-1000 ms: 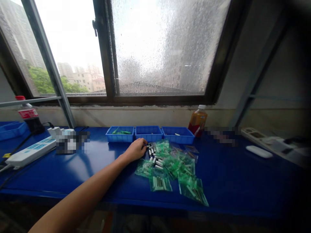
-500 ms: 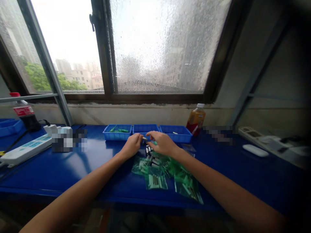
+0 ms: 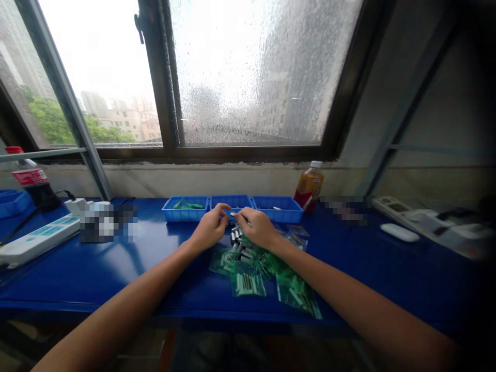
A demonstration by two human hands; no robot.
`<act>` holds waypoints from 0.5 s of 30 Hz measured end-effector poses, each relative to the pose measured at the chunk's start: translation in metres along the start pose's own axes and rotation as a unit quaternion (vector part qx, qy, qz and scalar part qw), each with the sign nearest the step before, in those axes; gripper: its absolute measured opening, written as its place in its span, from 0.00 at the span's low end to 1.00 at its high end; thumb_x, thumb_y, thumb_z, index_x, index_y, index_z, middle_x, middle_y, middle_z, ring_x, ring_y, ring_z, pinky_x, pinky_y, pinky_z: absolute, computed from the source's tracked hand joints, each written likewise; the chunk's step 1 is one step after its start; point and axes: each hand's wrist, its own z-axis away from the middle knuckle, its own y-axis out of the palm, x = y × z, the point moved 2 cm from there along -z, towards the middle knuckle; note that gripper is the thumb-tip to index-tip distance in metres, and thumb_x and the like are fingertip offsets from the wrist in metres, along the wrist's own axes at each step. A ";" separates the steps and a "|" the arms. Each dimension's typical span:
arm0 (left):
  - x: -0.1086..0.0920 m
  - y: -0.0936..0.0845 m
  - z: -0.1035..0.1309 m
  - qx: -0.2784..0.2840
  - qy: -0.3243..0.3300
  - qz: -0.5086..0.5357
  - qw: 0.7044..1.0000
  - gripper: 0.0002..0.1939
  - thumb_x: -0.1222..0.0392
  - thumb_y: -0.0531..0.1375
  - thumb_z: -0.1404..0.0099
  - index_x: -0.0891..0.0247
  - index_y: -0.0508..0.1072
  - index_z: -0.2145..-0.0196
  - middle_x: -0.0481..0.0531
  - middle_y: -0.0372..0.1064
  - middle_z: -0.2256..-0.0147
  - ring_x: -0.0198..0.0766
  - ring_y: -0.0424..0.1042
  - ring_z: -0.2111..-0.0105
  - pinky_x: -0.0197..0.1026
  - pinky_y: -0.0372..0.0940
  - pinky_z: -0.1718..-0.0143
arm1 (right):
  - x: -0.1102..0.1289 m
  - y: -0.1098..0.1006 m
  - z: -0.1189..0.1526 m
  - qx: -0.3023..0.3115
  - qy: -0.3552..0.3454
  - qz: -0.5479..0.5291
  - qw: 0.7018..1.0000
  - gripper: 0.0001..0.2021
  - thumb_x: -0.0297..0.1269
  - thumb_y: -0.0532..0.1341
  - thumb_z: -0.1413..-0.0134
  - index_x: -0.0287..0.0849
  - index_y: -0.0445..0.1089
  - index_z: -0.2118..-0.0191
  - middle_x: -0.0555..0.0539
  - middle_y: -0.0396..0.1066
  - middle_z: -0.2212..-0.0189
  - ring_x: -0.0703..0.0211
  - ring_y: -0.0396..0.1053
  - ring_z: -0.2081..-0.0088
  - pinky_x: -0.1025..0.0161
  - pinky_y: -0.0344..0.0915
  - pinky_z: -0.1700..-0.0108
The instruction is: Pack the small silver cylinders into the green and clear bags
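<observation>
Thumb and finger of the right hand (image 3: 258, 226), in the head view, pinch a small pale piece (image 3: 232, 213); the left hand (image 3: 209, 227) faces it, fingers parted, nothing visibly held. Loose pieces (image 3: 236, 236) and filled green bags (image 3: 248, 284) lie on the desk (image 3: 176, 294) nearer than the hands, plainly many. Beyond stand blue trays (image 3: 279, 216), sparsely filled. How much is finished, I cannot tell.

Daylight enters through the window (image 3: 251, 72) beyond the far edge of the bench (image 3: 170, 297); the sky is overexposed. Pale glare marks the bench's left half. Below the near edge: dim. Right border: black vignetting. Small parts (image 3: 243, 253) appear soft. Pixelated patches (image 3: 106, 223) obscure detail toward both far corners.
</observation>
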 end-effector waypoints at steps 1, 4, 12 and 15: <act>-0.001 0.000 0.000 0.005 0.015 -0.007 1.000 0.12 0.63 0.52 0.38 0.63 0.63 0.55 0.48 0.66 0.70 0.31 0.63 0.76 0.34 0.58 0.72 | 0.000 0.000 0.000 0.003 0.000 -0.004 1.000 0.16 0.39 0.48 0.39 0.41 0.60 0.76 0.49 0.64 0.76 0.64 0.62 0.73 0.66 0.53 0.70; -0.002 -0.001 0.000 0.023 0.042 -0.033 0.998 0.09 0.62 0.55 0.40 0.63 0.66 0.60 0.49 0.67 0.69 0.32 0.63 0.75 0.34 0.59 0.72 | 0.001 0.001 0.000 0.011 -0.006 -0.018 1.000 0.17 0.38 0.47 0.38 0.41 0.59 0.77 0.49 0.63 0.78 0.63 0.62 0.74 0.66 0.53 0.70; -0.005 -0.005 -0.001 0.025 0.043 -0.075 0.996 0.16 0.59 0.45 0.32 0.65 0.66 0.74 0.50 0.66 0.74 0.34 0.65 0.72 0.36 0.58 0.69 | -0.001 0.002 0.003 -0.013 -0.007 -0.087 0.996 0.14 0.35 0.58 0.48 0.41 0.61 0.54 0.51 0.65 0.72 0.63 0.63 0.72 0.66 0.58 0.68; -0.006 -0.004 -0.001 0.041 0.038 -0.061 0.997 0.19 0.58 0.43 0.32 0.64 0.65 0.75 0.50 0.66 0.74 0.34 0.65 0.72 0.36 0.58 0.69 | -0.002 0.002 0.003 -0.016 -0.028 -0.081 0.996 0.09 0.31 0.56 0.47 0.41 0.63 0.59 0.50 0.65 0.71 0.63 0.63 0.71 0.66 0.59 0.67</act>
